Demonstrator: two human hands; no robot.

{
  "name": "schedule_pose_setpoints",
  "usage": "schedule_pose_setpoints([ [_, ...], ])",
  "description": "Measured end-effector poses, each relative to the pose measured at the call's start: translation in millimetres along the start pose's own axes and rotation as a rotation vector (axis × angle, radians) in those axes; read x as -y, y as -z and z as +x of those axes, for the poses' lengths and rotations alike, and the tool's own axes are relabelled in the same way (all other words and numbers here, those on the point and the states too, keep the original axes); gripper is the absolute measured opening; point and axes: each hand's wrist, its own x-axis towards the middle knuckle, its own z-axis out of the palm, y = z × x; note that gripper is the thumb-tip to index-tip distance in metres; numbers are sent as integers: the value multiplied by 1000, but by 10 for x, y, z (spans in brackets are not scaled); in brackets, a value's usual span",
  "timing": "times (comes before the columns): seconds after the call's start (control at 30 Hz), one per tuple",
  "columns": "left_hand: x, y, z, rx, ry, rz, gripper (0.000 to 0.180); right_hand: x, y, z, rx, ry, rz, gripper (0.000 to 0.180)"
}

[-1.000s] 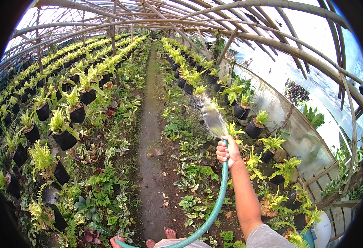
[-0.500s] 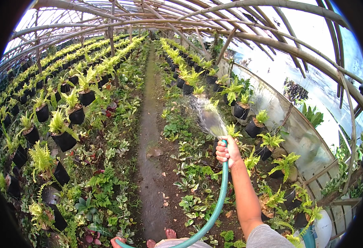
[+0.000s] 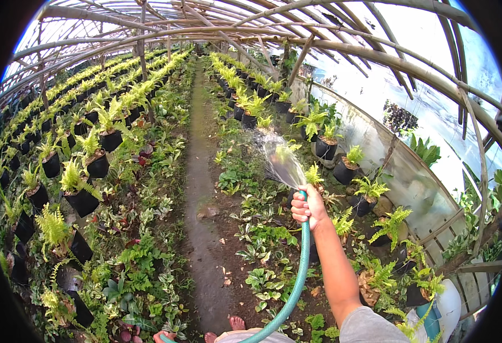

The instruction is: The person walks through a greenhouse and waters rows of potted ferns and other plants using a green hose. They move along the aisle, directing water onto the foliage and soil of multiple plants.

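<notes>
My right hand [image 3: 310, 207] is wrapped round the end of a green garden hose [image 3: 301, 280], thumb up at its mouth. From there a fan of water [image 3: 283, 160] sprays forward and a little left, over potted ferns on the right side. The hose loops down across my lap to the lower edge. There my left hand [image 3: 164, 336] is closed on a lower stretch of it, cut partly by the frame. Close to the spray stand a fern in a black pot [image 3: 326, 147] and another black-potted fern [image 3: 347, 169].
A narrow dirt path [image 3: 205, 240] runs ahead from my bare feet [image 3: 236, 323]. Low leafy plants [image 3: 142, 257] border it, with rows of black-potted ferns [image 3: 82, 197] to the left. Bamboo poles [image 3: 296, 43] arch overhead; plastic sheeting [image 3: 371, 128] walls the right side.
The view has shifted slightly, so the scene sits a little further left. My right hand and the spray appear slightly left of before; both hands keep their hold on the hose.
</notes>
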Motion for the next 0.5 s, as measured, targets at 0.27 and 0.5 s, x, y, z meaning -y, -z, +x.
schedule_pose_setpoints([
  [0.27, 73, 25, 19, 5, 37, 18, 16, 39, 63, -71, -20, 18, -36, 35],
  [0.5, 375, 123, 231, 93, 62, 88, 13, 115, 220, -328, -78, 72, -44, 36],
])
